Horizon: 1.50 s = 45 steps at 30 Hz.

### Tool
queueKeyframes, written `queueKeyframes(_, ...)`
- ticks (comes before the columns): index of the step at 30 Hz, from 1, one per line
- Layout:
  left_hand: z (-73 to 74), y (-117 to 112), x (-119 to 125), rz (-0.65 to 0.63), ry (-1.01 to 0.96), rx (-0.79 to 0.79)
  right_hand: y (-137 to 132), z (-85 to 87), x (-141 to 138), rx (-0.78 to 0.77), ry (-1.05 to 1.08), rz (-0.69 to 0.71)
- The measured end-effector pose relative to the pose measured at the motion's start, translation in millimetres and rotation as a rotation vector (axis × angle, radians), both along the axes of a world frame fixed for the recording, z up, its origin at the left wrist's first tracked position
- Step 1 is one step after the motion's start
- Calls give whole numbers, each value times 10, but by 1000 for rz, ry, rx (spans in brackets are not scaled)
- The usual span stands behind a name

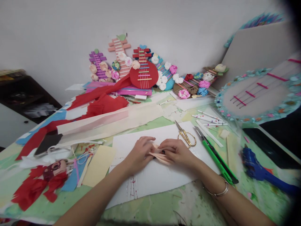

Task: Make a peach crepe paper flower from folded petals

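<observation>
Both hands meet over a white board (145, 182) on the table. Between them is a piece of peach crepe paper (162, 158), gathered into folds. My left hand (142, 152) pinches its left end, fingers closed. My right hand (177, 152) has its fingers curled around the right part, hiding some of it. Gold-handled scissors (187, 136) lie just beyond the right hand, on the board. A green utility knife (217, 160) rests at the board's right edge, beside the right forearm.
A blue glue gun (254, 164) lies at the right, near a dark phone (270, 147). White pens (210, 117) lie behind the knife. Red crepe paper (105, 105) and cream paper strips (141, 117) cover the left. Decorated paper lutes (144, 73) lean against the wall.
</observation>
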State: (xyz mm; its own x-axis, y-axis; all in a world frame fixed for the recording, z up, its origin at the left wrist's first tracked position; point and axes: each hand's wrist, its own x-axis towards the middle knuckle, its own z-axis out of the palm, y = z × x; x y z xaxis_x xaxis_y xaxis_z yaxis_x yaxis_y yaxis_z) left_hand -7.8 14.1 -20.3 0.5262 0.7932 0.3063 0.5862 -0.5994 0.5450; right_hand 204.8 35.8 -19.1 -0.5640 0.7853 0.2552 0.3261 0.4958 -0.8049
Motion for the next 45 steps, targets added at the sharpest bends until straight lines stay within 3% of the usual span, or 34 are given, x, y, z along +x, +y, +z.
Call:
queueKeyframes(3,8,3,11,10,-42,-26,-21,56,-8,-5,-24,35)
queueKeyframes(13,13,4,25,71,-44,-66,-59,160,-42,192,-217,150)
queueKeyframes(19,-2,-4,49,176,-54,-109,-72,72,-88,219,-279,12)
queueKeyframes(23,5,-13,74,80,23,6,-39,-31,-108,236,-168,-73)
queueKeyframes(31,-119,-34,174,68,12,-5,-42,-98,-153,226,-79,-60)
queueKeyframes(38,-21,-12,157,53,65,39,-27,-91,-165,229,-99,-29)
queueKeyframes(45,-12,62,-41,229,19,117,5,-75,-105,332,-155,-144)
